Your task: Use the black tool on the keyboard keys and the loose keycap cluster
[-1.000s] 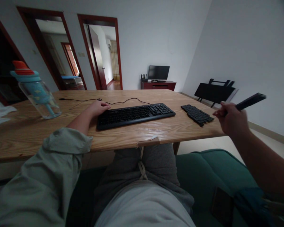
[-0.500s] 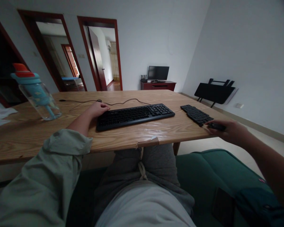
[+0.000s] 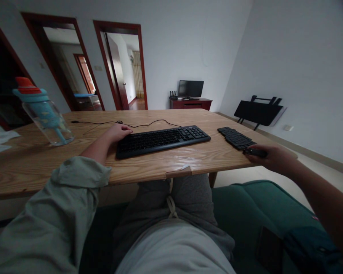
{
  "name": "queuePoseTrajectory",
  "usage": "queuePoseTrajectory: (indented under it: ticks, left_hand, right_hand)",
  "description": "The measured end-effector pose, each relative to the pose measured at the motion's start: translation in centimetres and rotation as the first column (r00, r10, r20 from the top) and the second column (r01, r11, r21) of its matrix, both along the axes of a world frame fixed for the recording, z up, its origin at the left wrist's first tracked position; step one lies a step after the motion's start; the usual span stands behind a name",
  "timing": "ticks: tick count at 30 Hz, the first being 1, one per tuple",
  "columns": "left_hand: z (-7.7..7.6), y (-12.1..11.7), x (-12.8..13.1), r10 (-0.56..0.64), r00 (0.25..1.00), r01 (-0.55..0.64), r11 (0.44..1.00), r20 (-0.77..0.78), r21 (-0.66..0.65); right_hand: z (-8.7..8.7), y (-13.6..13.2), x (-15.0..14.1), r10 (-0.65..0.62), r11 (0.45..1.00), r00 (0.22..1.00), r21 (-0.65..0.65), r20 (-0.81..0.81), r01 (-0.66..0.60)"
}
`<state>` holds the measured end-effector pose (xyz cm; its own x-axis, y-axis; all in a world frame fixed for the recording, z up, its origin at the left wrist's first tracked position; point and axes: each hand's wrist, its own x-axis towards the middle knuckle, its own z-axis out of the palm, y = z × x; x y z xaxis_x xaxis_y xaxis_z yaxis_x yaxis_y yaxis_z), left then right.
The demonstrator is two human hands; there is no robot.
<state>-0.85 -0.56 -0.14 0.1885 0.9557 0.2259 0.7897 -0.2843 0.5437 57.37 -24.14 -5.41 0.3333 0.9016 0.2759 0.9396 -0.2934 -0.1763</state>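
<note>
Two hands frame the keyboard (image 3: pixel 162 140): your left hand (image 3: pixel 118 132) rests loosely at its left end, your right hand (image 3: pixel 270 158) curls its fingers around a dark strip (image 3: pixel 255 152) beside the loose keys (image 3: pixel 236 137) to its right.

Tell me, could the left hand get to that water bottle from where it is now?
Probably yes. The left hand rests at the keyboard's left end, and only bare table and a thin cable lie between it and the water bottle.

A wooden table (image 3: pixel 148 161) carried a black keyboard (image 3: pixel 161 140), loose keycaps (image 3: pixel 234 137), a water bottle (image 3: pixel 44 114) and a cable (image 3: pixel 148 123).
</note>
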Motion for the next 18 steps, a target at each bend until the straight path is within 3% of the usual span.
queuePoseTrajectory:
  ticks: [9,18]
  left_hand:
    - [0.03,-0.02,0.03,0.013,1.000,-0.013,1.000,-0.012,-0.010]
    - [0.46,-0.82,0.61,0.015,0.999,-0.014,1.000,0.035,-0.008]
  right_hand:
    - [0.34,0.41,0.04,0.109,0.994,0.993,0.024,-0.052,-0.108]
    - [0.32,0.84,0.08,0.102,0.995,0.989,0.002,-0.106,-0.102]
